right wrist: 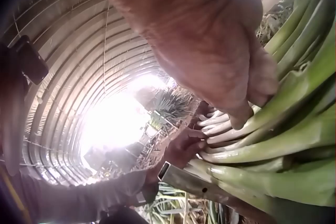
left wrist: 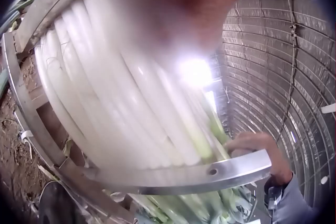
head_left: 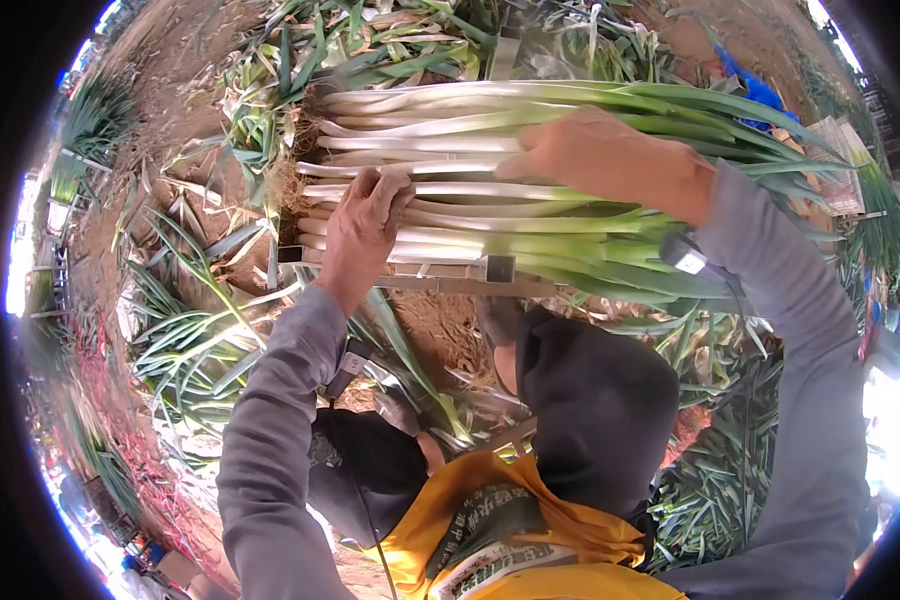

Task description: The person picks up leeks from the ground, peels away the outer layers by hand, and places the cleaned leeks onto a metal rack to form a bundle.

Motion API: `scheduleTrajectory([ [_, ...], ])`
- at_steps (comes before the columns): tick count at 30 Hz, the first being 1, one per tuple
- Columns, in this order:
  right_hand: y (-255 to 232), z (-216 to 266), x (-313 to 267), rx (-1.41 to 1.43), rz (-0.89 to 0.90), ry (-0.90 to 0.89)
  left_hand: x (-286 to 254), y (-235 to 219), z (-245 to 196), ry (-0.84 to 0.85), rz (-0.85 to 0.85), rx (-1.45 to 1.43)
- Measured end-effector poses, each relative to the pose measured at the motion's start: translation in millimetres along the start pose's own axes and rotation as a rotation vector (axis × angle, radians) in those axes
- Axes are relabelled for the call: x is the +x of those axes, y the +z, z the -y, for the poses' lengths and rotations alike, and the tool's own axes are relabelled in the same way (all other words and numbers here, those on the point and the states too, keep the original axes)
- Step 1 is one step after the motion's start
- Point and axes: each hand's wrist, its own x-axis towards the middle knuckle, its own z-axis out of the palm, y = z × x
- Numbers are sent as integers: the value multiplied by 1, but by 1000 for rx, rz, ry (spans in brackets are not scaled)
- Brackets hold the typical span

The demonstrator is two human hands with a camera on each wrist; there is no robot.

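Note:
Long green onions (head_left: 450, 218) lie side by side on a metal frame (head_left: 420, 270), white stems and roots to the left, green leaves to the right. My left hand (head_left: 363, 230) is over the white stems near the roots, its fingers curled at a stem. Farther right along the same stems, my right hand (head_left: 610, 160) reaches across from the right. In the right wrist view its fingertips (right wrist: 241, 119) pinch a stem where white turns green. The left wrist view shows the white stems (left wrist: 126, 108) packed close together, with the left hand blurred above them.
Loose leaves and trimmings (head_left: 190, 310) cover the ground left of the frame, and more onion greens (head_left: 400, 50) lie beyond it. A blue plastic piece (head_left: 755, 90) is at the upper right. My knees (head_left: 600, 390) are close to the frame's near edge.

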Motion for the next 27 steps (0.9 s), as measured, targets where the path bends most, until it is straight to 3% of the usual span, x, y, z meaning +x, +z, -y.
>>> scheduleTrajectory([
  [4, 5, 0, 25, -149, 174, -125, -3, 5, 2, 4, -38, 18],
  [6, 1, 5, 32, -387, 362, -129, -5, 4, 2, -2, -30, 15],
  [13, 2, 7, 35, -503, 413, -230, -7, -3, -3, -43, 16, -5],
  [15, -13, 9, 31, -350, 325, -89, -6, -2, -2, -31, 2, 0],
  [16, -14, 6, 27, -353, 331, -92, -7, -1, -1, -19, -4, 9],
  [18, -15, -4, 20, -255, 121, -28, -7, -1, 0, -19, 0, -6],
  [19, -15, -8, 16, -258, 120, -27, -7, -1, 1, -17, 7, -15],
  [21, -14, -14, 7, 38, -226, -1, -7, 0, 2, -37, 27, -4],
  [27, 9, -12, 1, 89, -173, -105, -1, -4, -2, 7, -72, 56],
])
